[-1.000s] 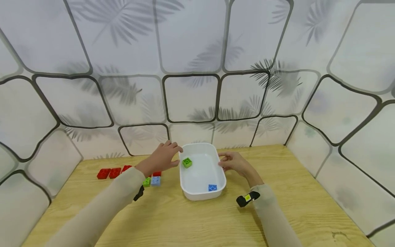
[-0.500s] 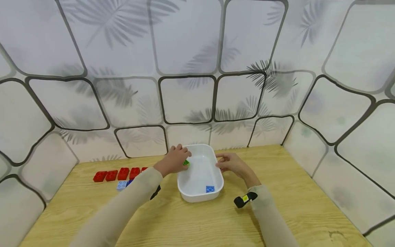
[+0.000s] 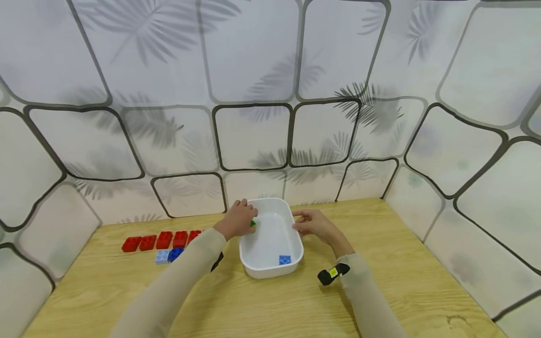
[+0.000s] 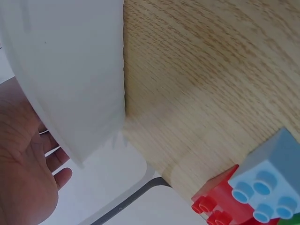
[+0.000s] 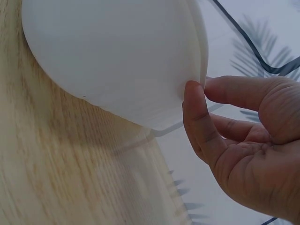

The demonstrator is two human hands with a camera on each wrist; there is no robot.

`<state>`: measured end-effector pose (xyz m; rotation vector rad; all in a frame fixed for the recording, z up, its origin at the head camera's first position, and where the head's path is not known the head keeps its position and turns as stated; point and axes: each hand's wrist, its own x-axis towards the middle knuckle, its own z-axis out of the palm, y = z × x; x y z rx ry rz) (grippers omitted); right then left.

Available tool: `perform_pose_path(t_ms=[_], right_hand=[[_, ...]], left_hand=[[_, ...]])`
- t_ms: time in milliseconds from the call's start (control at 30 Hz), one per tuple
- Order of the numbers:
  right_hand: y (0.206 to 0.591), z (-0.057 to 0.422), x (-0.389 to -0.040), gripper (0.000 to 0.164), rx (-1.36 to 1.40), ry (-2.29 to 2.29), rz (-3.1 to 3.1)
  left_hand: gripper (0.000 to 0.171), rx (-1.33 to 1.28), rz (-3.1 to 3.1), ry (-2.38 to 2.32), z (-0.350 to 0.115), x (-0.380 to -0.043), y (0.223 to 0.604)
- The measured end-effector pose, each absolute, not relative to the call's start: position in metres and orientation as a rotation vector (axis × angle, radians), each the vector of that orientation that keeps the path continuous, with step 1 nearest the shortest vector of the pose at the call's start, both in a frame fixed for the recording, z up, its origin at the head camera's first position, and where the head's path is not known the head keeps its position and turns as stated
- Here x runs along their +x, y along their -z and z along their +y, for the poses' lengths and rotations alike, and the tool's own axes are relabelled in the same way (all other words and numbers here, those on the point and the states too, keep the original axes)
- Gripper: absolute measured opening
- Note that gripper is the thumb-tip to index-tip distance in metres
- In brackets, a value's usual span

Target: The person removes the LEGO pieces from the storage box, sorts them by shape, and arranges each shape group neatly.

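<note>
A white plastic tub (image 3: 271,272) stands on the wooden table. My left hand (image 3: 237,219) reaches over its left rim, fingers and thumb around a green toy brick (image 3: 252,223) that they mostly cover. In the left wrist view the tub wall hides the fingertips of that hand (image 4: 23,164). At the opposite side, my right hand (image 3: 317,226) pinches the rim between thumb and finger, plain to see in the right wrist view, where the tub (image 5: 117,56) fills the upper part. A blue brick (image 3: 285,259) lies inside the tub near its front right corner.
Left of the tub, several red bricks (image 3: 164,240) form a row. In front of them sit a light blue brick (image 3: 162,256) and a dark blue brick (image 3: 175,254); my left sleeve (image 3: 177,281) covers part of this area. A patterned wall (image 3: 258,136) rises behind the table.
My left hand has moved from the tub's left rim to the green brick inside and closed around it. My right hand still pinches the right rim. The head view has shifted slightly.
</note>
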<state>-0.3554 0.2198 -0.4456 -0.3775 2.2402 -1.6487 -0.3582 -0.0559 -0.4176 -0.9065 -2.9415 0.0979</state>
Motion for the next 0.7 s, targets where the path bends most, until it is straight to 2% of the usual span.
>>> perform_pose_path(t_ms=[300,700], right_hand=[[0.448,0.219,-0.356,0.051,-0.357,1.656,2.239],[0.447,0.219,-0.356,0.051,-0.358,1.680,2.222]], left_hand=[[0.020,-0.853,-2.974,-0.134,-0.054,-0.364,0.425],[0.020,-0.807,-3.017,-0.151,-0.047,-0.371,0.431]])
